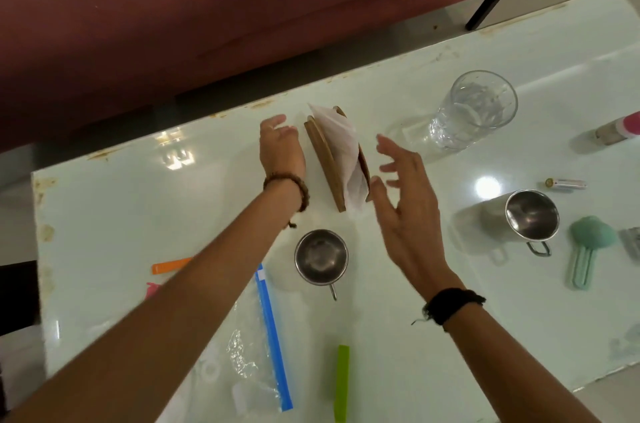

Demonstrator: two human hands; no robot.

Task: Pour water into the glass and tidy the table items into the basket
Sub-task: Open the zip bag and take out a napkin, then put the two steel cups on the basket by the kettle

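- The left forearm, nearest the camera, reaches across the pale green glossy table (pixel 121 214); its left hand (pixel 282 148), with a brown bead bracelet at the wrist, hangs with relaxed fingers just left of the napkin holder and holds nothing.
- The right hand (pixel 405 200), a black band at its wrist, has its fingers spread just right of the holder, gripping nothing.
- A maroon sofa (pixel 242 6) stands beyond the table's far edge.
- A clear zip bag with a blue seal strip (pixel 270 336) lies near the front.
- The wooden napkin holder with white napkins (pixel 337 159) stands between the hands.
- The clear patterned drinking glass (pixel 474 110) stands upright, well right of the holder.
- Two steel mugs: one (pixel 321 256) below the holder, one (pixel 531 218) at right.
- A lime green clip (pixel 342 384) lies at the front edge, a mint green brush (pixel 588 249) at right.
- A small battery (pixel 566 184) lies beyond the right mug.
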